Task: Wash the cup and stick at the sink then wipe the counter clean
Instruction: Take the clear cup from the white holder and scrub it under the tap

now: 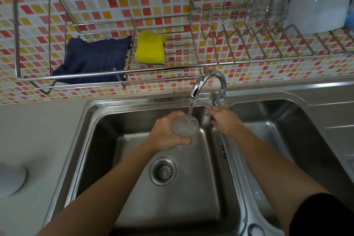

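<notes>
1. Cup [185,126] sits in my left hand [168,132], fingers wrapped round its clear wall, mouth up under the stream from the faucet [208,82], above the left basin of the sink [107,120].
2. My right hand [225,121] rests on the ledge by the faucet's base; whether its fingers are closed on a handle I cannot tell, as the hand hides it.
3. Stick: I see none, so it may be outside the picture.
4. Risk, as I judge it: the wall is wet and smooth, and a filling cup grows heavier, so a loose hold could let it slide and knock the steel.
5. Too strong a flow would likely splash over the rim onto the counter [38,140], making more to wipe.
6. For wiping, the dark cloth [93,59] and yellow sponge [150,48] lie on the wire rack [115,73] above.
</notes>
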Motion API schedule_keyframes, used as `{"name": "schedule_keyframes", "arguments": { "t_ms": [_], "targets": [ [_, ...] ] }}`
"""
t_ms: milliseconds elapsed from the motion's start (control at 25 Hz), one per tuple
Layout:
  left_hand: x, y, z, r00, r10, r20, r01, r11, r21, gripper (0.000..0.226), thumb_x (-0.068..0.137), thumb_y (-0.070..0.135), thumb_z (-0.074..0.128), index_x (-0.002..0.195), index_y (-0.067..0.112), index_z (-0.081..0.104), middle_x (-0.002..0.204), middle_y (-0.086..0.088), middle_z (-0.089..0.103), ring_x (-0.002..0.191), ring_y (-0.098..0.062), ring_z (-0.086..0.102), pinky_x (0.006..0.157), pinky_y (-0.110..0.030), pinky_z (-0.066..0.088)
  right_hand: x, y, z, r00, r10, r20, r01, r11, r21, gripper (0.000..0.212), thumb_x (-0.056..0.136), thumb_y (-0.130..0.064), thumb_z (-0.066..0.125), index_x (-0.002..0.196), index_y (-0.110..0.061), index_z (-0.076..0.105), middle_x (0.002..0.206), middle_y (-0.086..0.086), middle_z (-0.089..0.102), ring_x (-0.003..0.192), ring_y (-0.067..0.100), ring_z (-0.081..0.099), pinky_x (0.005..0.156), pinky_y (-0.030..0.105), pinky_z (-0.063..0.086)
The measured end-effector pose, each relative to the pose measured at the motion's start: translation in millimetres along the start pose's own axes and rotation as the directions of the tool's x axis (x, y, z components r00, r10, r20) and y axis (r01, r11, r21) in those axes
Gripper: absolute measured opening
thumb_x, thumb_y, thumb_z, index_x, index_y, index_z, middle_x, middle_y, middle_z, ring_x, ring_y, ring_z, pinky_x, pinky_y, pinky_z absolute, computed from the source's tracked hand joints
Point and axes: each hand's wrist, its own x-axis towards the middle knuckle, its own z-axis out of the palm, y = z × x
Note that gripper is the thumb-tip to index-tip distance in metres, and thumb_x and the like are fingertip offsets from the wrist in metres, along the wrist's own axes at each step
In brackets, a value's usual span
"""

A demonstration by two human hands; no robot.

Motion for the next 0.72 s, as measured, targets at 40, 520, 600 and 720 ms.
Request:
{"name": "schedule_keyframes", "arguments": {
  "t_ms": [40,520,600,720],
  "targets": [
    [0.2,0.2,-1.1,1.000,0.003,0.006,-0.003,1.000,0.002,0.074,0.058,0.030,0.086,0.124,0.029,0.053,0.113,0.011,0.060,0.102,-0.006,0.053,0.084,-0.016,0.038,1.2,-2.7,-1.0,0.999,0.030,-0.025,-0.029,0.999,0.037,0.032,0.090,-0.020,0.055,0.121,-0.013,0.052,0.123,0.009,0.055,0.112,0.025,0.052,0.091,0.037,0.046],
    [-6.9,-10.7,5.9,0.995,-0.095,-0.030,0.087,0.975,-0.207,0.081,0.054,0.032,0.088,0.122,0.026,0.045,0.110,0.010,0.056,0.098,-0.009,0.056,0.078,-0.020,0.046,-51.8,-26.7,28.2,0.811,0.546,-0.209,-0.330,0.724,0.606,0.057,0.097,-0.031,0.042,0.142,0.002,0.027,0.147,0.021,0.032,0.137,0.032,0.029,0.111,0.038,0.025],
    [-11.7,-19.4,14.4,0.988,-0.149,-0.041,0.132,0.953,-0.274,0.077,0.051,0.035,0.089,0.116,0.026,0.049,0.107,0.010,0.056,0.097,-0.009,0.057,0.076,-0.020,0.048,-73.5,-30.0,51.8,0.875,0.459,-0.156,-0.384,0.852,0.355,0.061,0.098,-0.035,0.034,0.146,-0.002,0.016,0.155,0.017,0.013,0.144,0.029,0.011,0.115,0.038,0.009],
    [-15.0,-29.3,22.2,0.975,-0.194,-0.109,0.155,0.943,-0.295,0.078,0.042,0.038,0.084,0.112,0.028,0.049,0.112,0.001,0.052,0.101,-0.016,0.055,0.083,-0.031,0.052,-92.8,-27.6,73.4,0.922,0.378,-0.082,-0.362,0.918,0.163,0.060,0.099,-0.027,0.027,0.147,-0.004,0.001,0.157,0.014,-0.005,0.144,0.026,-0.005,0.112,0.037,-0.002]
  ]
}}
